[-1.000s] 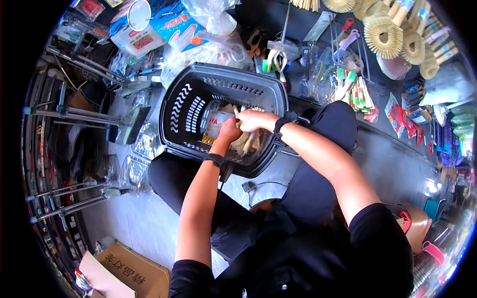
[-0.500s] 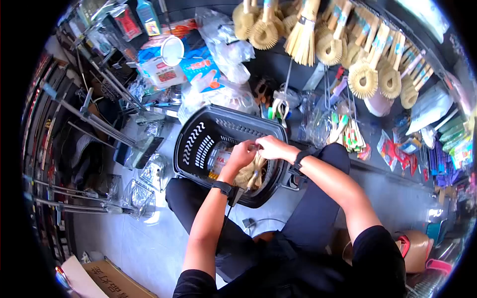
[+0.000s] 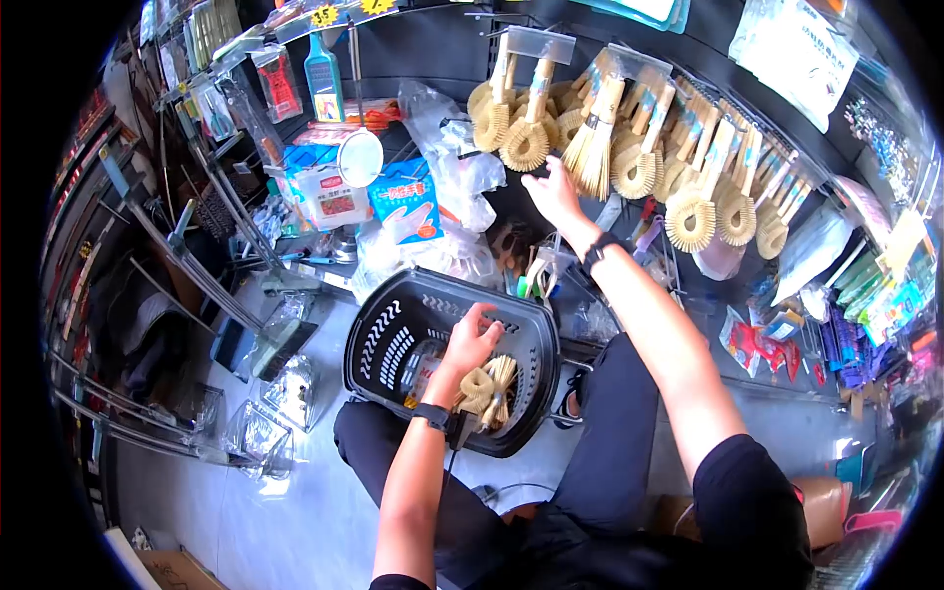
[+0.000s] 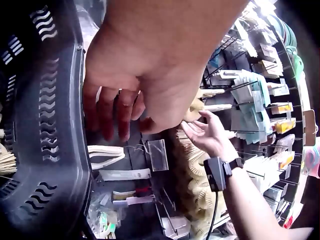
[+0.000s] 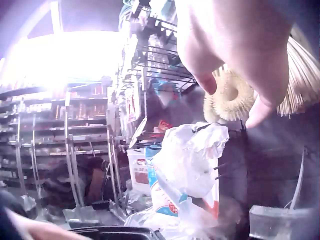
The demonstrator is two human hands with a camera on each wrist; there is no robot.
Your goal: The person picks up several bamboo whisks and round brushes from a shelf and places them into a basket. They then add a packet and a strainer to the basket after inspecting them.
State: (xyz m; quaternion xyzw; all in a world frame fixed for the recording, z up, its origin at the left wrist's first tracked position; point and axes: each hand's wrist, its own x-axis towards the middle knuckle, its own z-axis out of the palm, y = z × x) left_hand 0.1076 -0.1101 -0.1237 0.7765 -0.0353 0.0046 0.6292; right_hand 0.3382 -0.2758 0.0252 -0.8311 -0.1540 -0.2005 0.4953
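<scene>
My right hand (image 3: pixel 557 202) reaches up to a row of hanging dish brushes, its fingers loosely spread just below a round-headed brush (image 3: pixel 524 144). In the right wrist view, that kind of bristle ring (image 5: pixel 231 94) shows between the thumb and fingers, with a straight-bristled whisk brush (image 3: pixel 591 157) beside it. Over the black shopping basket (image 3: pixel 536 320), my left hand (image 3: pixel 472 339) hovers with relaxed fingers and holds nothing. Inside the basket lie a round brush (image 3: pixel 476 390) and a bristle whisk (image 3: pixel 502 374), next to a printed packet partly hidden by the left hand.
More dish brushes (image 3: pixel 691 221) hang to the right. Behind the basket are a blue glove packet (image 3: pixel 408 208) and crumpled clear plastic bags (image 3: pixel 470 258). A metal rack (image 3: pixel 172 265) stands at left. The basket sits between the person's knees.
Both hands were together over the basket. The right hand has left it and risen to the hanging brushes; the left stays above the basket with fingers loosened. The head view has tilted upward.
</scene>
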